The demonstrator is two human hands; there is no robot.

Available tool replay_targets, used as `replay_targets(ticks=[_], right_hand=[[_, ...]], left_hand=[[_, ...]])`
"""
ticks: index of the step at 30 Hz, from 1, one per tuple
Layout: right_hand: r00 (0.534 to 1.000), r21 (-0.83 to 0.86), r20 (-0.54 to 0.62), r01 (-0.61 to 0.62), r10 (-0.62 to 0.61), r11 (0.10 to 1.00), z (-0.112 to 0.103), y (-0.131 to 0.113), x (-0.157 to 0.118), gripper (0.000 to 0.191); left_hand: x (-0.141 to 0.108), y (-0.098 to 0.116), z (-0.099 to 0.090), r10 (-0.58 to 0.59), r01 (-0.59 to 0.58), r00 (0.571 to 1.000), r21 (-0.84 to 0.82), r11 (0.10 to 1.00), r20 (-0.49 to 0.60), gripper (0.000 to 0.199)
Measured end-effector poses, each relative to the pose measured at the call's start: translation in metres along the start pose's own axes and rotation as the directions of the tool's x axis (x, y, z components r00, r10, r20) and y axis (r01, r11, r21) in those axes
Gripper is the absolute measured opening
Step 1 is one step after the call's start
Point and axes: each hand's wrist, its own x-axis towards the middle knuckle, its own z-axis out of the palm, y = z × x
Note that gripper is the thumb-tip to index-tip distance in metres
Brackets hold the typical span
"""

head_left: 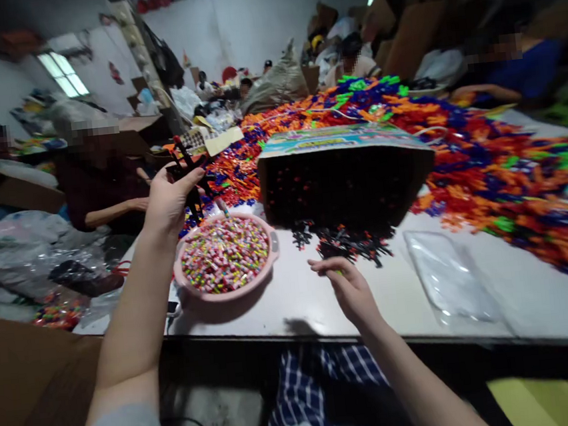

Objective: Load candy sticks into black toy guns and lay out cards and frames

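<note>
My left hand (171, 193) is raised over the left rim of the pink basin (274, 247), its fingers wrapped round a black plastic piece (190, 165) with a red tip. Small wrapped items (225, 255) in pink, white and yellow fill the basin. Right of it, a cardboard box (342, 139) lies on its side with its dark opening facing me. Black pieces (357, 245) with red bits spill from that opening. Close in front of them is my right hand (344, 284), thumb and fingers drawn together round a tiny yellow-green thing that I cannot make out.
Clear plastic bags (448, 277) lie on the white table (293, 312) at the right. A large heap of orange, red, blue and green plastic pieces (500, 165) spreads behind the box. A person (96, 171) sits at the left; others are farther back.
</note>
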Motion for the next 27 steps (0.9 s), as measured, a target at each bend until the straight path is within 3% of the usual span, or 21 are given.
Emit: replay_targets(ticks=[4, 7, 12, 16, 20, 24, 27], right_hand=[[0.999, -0.031, 0.022, 0.05, -0.049, 0.998, -0.001, -0.012, 0.007, 0.022], [1.0, -0.112, 0.015, 0.021, -0.019, 0.994, -0.011, -0.005, -0.002, 0.031], [0.986, -0.278, -0.164, -0.087, 0.042, 0.956, -0.043, 0.027, -0.033, 0.031], [0.97, -0.364, -0.208, -0.195, 0.125, 0.911, -0.073, 0.063, -0.053, 0.033], [0.957, -0.489, -0.185, -0.287, 0.224, 0.824, -0.092, 0.097, -0.064, 0.028], [0.923, -0.646, -0.181, -0.371, 0.339, 0.667, -0.095, 0.124, -0.069, 0.023], [0.899, -0.692, -0.177, -0.404, 0.402, 0.598, -0.09, 0.14, -0.071, 0.021]], left_hand=[[-0.06, -0.028, 0.07, -0.182, 0.213, 0.958, -0.129, 0.968, 0.221, 0.038], [-0.104, -0.048, 0.115, -0.279, 0.339, 0.91, -0.161, 0.927, 0.308, 0.038], [-0.16, -0.081, 0.161, -0.387, 0.461, 0.838, -0.118, 0.88, 0.385, 0.041], [-0.197, -0.118, 0.163, -0.494, 0.518, 0.821, -0.011, 0.855, 0.286, 0.044], [-0.235, -0.153, 0.142, -0.601, 0.576, 0.761, 0.173, 0.799, 0.243, 0.046], [-0.259, -0.173, 0.118, -0.657, 0.597, 0.715, 0.279, 0.752, 0.24, 0.05], [-0.262, -0.182, 0.104, -0.657, 0.519, 0.694, 0.428, 0.74, 0.295, 0.055]])
